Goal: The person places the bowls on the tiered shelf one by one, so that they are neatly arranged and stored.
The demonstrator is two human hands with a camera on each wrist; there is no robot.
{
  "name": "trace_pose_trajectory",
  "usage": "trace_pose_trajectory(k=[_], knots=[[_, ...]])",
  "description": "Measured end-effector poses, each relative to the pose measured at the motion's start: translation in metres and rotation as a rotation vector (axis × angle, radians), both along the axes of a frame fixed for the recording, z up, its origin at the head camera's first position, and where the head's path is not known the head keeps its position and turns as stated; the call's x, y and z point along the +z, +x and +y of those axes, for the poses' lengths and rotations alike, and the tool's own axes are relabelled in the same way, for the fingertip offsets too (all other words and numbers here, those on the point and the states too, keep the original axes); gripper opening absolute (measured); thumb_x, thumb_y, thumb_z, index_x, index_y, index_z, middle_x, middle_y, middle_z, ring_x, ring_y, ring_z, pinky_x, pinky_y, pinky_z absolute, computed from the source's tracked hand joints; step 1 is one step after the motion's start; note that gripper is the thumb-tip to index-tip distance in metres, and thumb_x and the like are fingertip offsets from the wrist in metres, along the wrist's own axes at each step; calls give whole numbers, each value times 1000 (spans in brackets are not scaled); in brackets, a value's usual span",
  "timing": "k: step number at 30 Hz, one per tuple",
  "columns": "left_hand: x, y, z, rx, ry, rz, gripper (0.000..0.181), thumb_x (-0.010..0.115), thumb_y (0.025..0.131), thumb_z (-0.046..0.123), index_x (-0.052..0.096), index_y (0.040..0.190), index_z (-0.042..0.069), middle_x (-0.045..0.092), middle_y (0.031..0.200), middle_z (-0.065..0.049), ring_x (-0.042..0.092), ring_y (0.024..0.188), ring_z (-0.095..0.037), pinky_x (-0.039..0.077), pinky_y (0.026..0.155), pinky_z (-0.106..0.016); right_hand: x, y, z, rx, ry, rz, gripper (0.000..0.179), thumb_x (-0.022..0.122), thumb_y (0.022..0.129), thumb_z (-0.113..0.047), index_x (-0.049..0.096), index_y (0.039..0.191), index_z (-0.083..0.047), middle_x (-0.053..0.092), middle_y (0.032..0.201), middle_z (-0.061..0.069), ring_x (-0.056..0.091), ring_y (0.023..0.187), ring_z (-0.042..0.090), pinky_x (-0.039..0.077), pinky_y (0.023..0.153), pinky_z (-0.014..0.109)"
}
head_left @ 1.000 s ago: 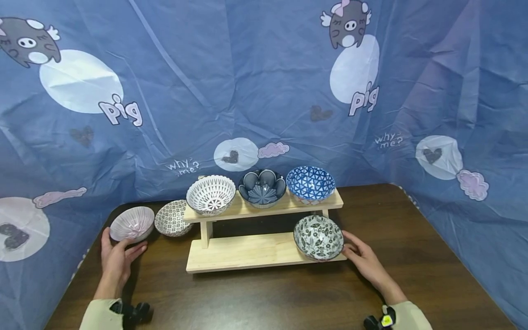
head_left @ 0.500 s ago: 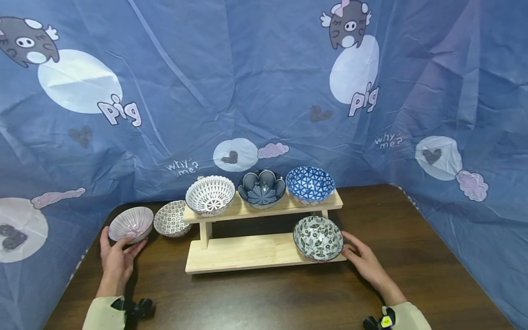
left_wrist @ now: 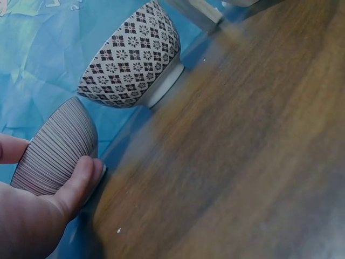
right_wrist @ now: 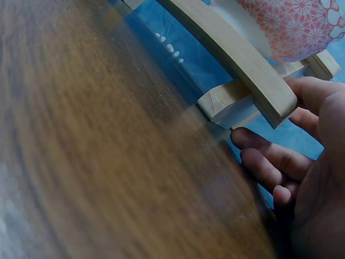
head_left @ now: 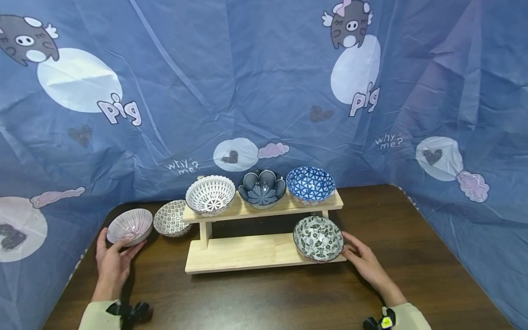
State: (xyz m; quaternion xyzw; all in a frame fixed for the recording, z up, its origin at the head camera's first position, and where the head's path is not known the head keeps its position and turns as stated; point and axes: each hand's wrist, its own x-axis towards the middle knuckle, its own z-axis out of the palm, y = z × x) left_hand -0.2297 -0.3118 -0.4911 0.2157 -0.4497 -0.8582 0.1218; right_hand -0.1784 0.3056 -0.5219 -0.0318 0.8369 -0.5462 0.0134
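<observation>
In the head view my left hand (head_left: pixel 112 265) holds a striped, pinkish-white bowl (head_left: pixel 131 225) by its side, tilted, at the table's left. The left wrist view shows the thumb on the bowl's striped outside (left_wrist: pixel 62 145) and a finger at its rim. My right hand (head_left: pixel 366 263) is at the right end of the wooden two-tier stand (head_left: pixel 247 253), beside a bowl with dark leaves and flowers (head_left: pixel 318 239) on the lower tier. In the right wrist view its fingers (right_wrist: pixel 275 154) are loosely bent by the board's end; whether they touch the bowl is unclear.
On the upper tier stand a white openwork-patterned bowl (head_left: pixel 210 195), a dark blue petal bowl (head_left: pixel 261 188) and a blue triangle-patterned bowl (head_left: pixel 310 184). A small-patterned bowl (head_left: pixel 171 219) sits between the striped bowl and the stand. Blue printed cloth (head_left: pixel 264 82) hangs behind the brown table (head_left: pixel 264 302).
My left hand and the striped bowl have shifted very slightly to the left and toward me. The right hand and the other bowls stay where they were.
</observation>
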Motion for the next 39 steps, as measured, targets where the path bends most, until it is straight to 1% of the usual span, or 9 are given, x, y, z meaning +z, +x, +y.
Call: trace_pose_trajectory(k=[6, 11, 15, 17, 23, 24, 30, 37, 39], knots=[[4, 8, -3, -32, -5, -14, 82, 34, 99, -11, 13, 159, 40, 7, 161, 8, 68, 87, -12, 66, 71, -34, 0, 0, 1, 0, 1, 12, 52, 55, 103, -18, 41, 150, -3, 59, 135, 19, 59, 100, -10, 51, 89, 15], [7, 18, -5, -61, 29, 2, 83, 33, 98, -13, 12, 159, 40, 7, 160, 10, 68, 88, -14, 66, 71, -37, 1, -1, 0, 0, 5, 11, 53, 55, 102, -19, 41, 150, -3, 55, 142, 23, 58, 101, -12, 51, 90, 15], [8, 27, -8, -92, 55, 37, 86, 34, 97, -14, 10, 159, 40, 10, 155, 13, 69, 88, -15, 66, 71, -39, 2, -2, 0, -2, 15, -8, 53, 55, 103, -20, 40, 151, -4, 51, 146, 24, 56, 102, -14, 50, 91, 15], [8, 31, -9, -107, 75, 62, 88, 34, 96, -16, 9, 159, 40, 15, 149, 14, 69, 89, -17, 66, 71, -41, 3, -2, 0, -4, 19, -19, 54, 55, 103, -21, 40, 151, -5, 51, 147, 23, 56, 102, -14, 49, 91, 15], [10, 44, -10, -165, 61, 89, 89, 37, 96, -16, 7, 159, 40, 22, 139, 12, 69, 90, -18, 66, 74, -41, 4, -2, 0, 0, 10, -25, 53, 55, 103, -21, 40, 152, -5, 51, 147, 23, 56, 102, -14, 49, 92, 15], [10, 47, -10, -177, 65, 102, 89, 37, 96, -16, 8, 159, 40, 22, 139, 12, 69, 91, -18, 66, 75, -41, 4, -2, 0, 1, 8, -22, 53, 55, 103, -21, 40, 151, -5, 51, 147, 23, 56, 102, -14, 49, 92, 14], [11, 59, -7, -248, 139, 234, 84, 32, 95, -20, 13, 154, 37, 22, 136, 7, 69, 96, -20, 65, 78, -45, 3, -3, -1, 2, 12, -6, 52, 54, 103, -19, 40, 151, -3, 51, 146, 24, 56, 101, -14, 49, 91, 14], [13, 71, -1, -310, 209, 333, 81, 27, 95, -21, 14, 153, 34, 30, 133, 1, 69, 100, -25, 64, 81, -49, 1, -1, -1, 1, 18, -2, 52, 54, 103, -18, 40, 151, -2, 53, 143, 25, 57, 100, -13, 50, 90, 14], [14, 74, 2, -328, 208, 361, 80, 26, 95, -22, 14, 152, 33, 29, 133, 0, 70, 101, -26, 64, 81, -50, 1, -1, -1, -2, 17, -1, 52, 54, 103, -18, 40, 150, -2, 54, 142, 25, 57, 100, -13, 50, 90, 14]])
